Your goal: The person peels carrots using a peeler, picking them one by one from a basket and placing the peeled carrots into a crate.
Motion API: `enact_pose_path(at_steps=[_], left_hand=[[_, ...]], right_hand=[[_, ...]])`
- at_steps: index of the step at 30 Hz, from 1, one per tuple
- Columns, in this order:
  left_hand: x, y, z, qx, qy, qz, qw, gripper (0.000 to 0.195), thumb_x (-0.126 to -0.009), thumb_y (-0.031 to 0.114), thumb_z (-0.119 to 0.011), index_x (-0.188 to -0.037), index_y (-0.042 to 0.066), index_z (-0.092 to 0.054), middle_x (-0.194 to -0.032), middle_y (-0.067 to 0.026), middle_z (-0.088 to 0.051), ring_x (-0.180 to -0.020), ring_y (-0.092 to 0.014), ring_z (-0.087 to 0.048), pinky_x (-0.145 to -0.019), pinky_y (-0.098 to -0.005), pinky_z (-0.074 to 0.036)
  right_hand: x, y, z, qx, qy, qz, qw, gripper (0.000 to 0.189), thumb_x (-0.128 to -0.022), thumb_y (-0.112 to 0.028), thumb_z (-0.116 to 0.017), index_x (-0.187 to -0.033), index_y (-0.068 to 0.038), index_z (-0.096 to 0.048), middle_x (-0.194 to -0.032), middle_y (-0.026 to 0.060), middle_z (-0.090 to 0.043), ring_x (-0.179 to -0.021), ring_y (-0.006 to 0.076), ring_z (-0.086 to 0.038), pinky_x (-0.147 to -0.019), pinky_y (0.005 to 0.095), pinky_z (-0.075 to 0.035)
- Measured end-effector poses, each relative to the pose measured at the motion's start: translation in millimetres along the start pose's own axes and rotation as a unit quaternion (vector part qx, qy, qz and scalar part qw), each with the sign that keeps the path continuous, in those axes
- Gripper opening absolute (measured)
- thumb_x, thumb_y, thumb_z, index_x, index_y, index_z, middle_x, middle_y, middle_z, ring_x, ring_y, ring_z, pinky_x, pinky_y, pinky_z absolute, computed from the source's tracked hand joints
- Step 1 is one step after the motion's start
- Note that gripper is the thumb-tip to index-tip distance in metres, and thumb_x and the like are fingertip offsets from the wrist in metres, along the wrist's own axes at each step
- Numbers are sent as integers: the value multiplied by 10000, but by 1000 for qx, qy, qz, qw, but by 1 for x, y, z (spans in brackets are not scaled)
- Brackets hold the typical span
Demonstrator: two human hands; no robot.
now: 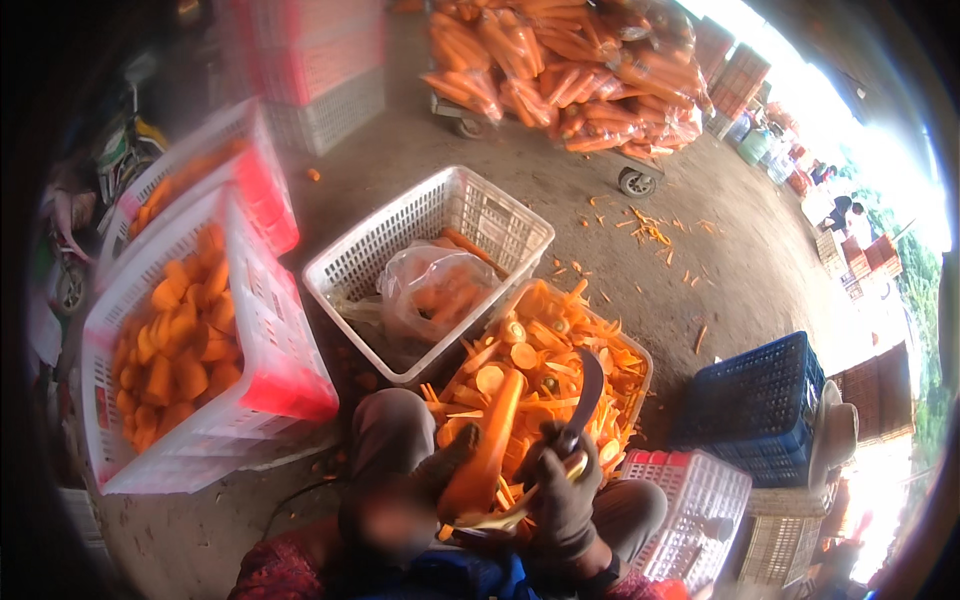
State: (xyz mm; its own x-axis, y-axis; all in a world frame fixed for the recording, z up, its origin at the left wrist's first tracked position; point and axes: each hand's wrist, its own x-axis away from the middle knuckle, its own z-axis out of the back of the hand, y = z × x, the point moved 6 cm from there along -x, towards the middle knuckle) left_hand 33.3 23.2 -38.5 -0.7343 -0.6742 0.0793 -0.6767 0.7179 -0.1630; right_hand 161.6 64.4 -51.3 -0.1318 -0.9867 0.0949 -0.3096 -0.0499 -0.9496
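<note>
My gloved left hand (450, 461) grips a large peeled carrot (491, 442) that stands tilted up in front of my lap. In my gloved right hand (562, 480) are a curved dark-bladed knife (589, 390), blade pointing up, and a peeler (517, 514) with a yellowish handle, whose far end lies by the carrot's lower end. Whether the peeler touches the carrot cannot be told. Just beyond my hands, between my knees, a crate (643, 375) is heaped with carrot peelings and cut carrot ends (540, 352).
A white crate (337, 300) holds a plastic bag of carrots (442, 292). Crates (262, 352) of peeled carrots stand at left. Bagged carrots (570, 75) lie on a wheeled cart (637, 180) ahead. At right are a blue crate (750, 405), a pink-and-white crate (690, 502) and a hat (836, 431).
</note>
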Motion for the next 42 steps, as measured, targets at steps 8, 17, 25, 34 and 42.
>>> enact_pose_path(at_steps=[8, 17, 25, 34, 42], left_hand=[[57, 24, 45, -589, 131, -115, 789, 465, -989, 141, -412, -1422, 29, -284, -1382, -82, -421, -1279, -158, -396, -1091, -303, -294], [10, 19, 8, -247, 252, 1, 936, 509, -988, 200, -431, -1432, 22, -257, -1426, -112, -362, -1265, -181, -421, -1048, -289, -345], [48, 30, 7, -637, 143, -113, 749, 701, -874, 28, -534, -1463, 17, -154, -1449, -150, -330, -1272, -183, -404, -1055, -294, -324], [37, 13, 49, -227, 137, -38, 963, 496, -978, 113, -395, -1441, 39, -233, -1417, -112, -383, -1243, -178, -434, -1122, -341, -241], [47, 28, 64, -360, 131, -135, 914, 485, -959, 176, -444, -1399, 17, -315, -1376, -131, -419, -1211, -171, -468, -1039, -342, -370]], right_hand=[[-148, -21, 67, 27, 175, 77, 981, 234, -911, -262, -558, -758, -99, -488, -525, -24, -446, -418, 63, -380, -411, 222, -297], [-24, -2, -9, -30, 3, -28, 999, 332, -850, -146, -597, -1102, 51, -507, -683, 76, -553, -530, 144, -543, -473, 252, -455], [-125, -40, 35, 28, 77, 113, 990, 270, -891, -274, -581, -713, -89, -495, -512, -13, -456, -413, 83, -406, -395, 244, -305], [-73, 2, 3, -36, 38, 21, 998, 223, -877, -160, -600, -1028, -13, -529, -623, 24, -510, -480, 104, -487, -441, 228, -390], [-88, -36, 20, 9, 38, 74, 996, 222, -874, -247, -597, -901, -35, -539, -593, 9, -488, -437, 101, -456, -389, 237, -363]])
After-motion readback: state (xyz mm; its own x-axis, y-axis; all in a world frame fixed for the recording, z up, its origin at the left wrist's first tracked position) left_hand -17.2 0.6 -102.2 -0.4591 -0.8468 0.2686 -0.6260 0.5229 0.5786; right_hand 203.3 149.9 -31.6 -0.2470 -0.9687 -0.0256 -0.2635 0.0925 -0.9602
